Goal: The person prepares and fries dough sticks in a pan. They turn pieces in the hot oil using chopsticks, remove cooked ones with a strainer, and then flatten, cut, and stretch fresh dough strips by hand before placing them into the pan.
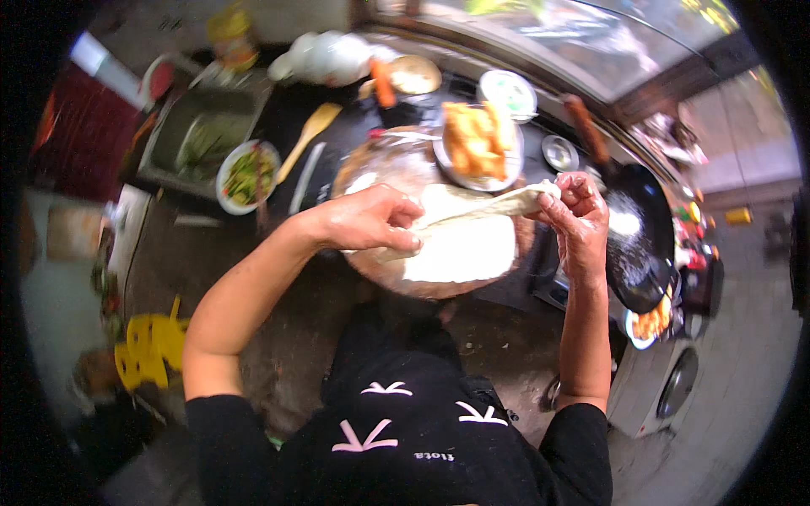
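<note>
A strip of pale dough (pixel 487 207) is stretched between my two hands. My left hand (pixel 376 218) pinches its left end between thumb and fingers. The right end is gripped by my right hand (pixel 576 209), which is held a little higher. Below the strip, a flat white sheet of dough (pixel 462 253) lies on a round wooden board (pixel 405 152). Glare washes out much of that sheet. A bowl piled with golden fried dough pieces (pixel 479 139) stands at the board's far right edge.
Right of my right hand is a black wok (pixel 639 237) with a shiny inside. Farther left stand a bowl of chopped vegetables (pixel 248 177), a wooden spatula (pixel 310 139) and a sink (pixel 209 126). Another bowl of fried food (pixel 650 321) sits beyond the wok.
</note>
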Tool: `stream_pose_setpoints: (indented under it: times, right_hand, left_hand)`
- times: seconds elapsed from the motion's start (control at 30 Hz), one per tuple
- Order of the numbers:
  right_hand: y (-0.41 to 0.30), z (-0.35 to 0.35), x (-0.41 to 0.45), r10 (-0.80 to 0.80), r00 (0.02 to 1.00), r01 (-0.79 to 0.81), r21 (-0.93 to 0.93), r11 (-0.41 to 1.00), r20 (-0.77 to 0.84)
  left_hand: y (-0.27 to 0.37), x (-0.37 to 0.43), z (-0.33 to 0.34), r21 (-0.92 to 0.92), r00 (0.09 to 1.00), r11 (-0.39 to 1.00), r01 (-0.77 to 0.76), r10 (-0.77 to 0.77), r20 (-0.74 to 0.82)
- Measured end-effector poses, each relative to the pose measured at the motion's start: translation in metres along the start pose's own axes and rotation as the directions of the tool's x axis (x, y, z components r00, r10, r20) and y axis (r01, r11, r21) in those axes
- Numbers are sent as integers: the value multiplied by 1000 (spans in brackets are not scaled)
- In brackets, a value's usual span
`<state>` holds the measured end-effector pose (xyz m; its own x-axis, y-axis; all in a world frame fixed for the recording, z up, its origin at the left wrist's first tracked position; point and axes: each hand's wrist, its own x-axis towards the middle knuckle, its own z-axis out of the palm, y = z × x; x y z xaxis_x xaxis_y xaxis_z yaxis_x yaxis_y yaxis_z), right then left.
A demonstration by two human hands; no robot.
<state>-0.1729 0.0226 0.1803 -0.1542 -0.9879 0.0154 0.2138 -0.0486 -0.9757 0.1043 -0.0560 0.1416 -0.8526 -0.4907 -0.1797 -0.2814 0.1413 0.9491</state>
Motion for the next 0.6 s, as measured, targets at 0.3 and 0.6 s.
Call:
stream_pose_setpoints:
  times: [0.3,0.6]
  right_hand:
    - [-118,-212,-65,-320,845,291,-134,947,-428]
    - [-98,-368,-79,-73,890,-234,-588,775,-451]
  left_hand:
    - [119,194,85,59,957,964,-259,264,-121]
    - [138,324,230,463,999,885,44,-35,-27]
